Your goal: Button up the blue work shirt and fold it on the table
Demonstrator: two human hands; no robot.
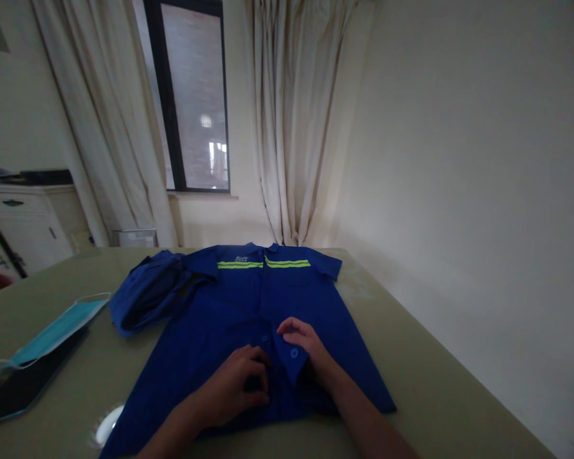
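Observation:
A blue short-sleeved shirt [220, 319] with yellow-green stripes across the chest lies spread on the table, its collar at the far edge. Near the lower front opening, my left hand [242, 386] rests over the cloth with curled fingers, thumb and fingertips apart and nothing visible between them. My right hand [309, 347] has hold of the right front edge close to the hem, where the flap is lifted and turned, showing a button [294, 352]. Another button [264, 338] shows between the hands.
Folded blue cloth [148, 293] lies against the shirt's left sleeve. A light-blue mask [60, 331] rests on a dark flat object [33, 382] at the left of the table [440, 395]. A wall stands to the right; curtains and a window are behind.

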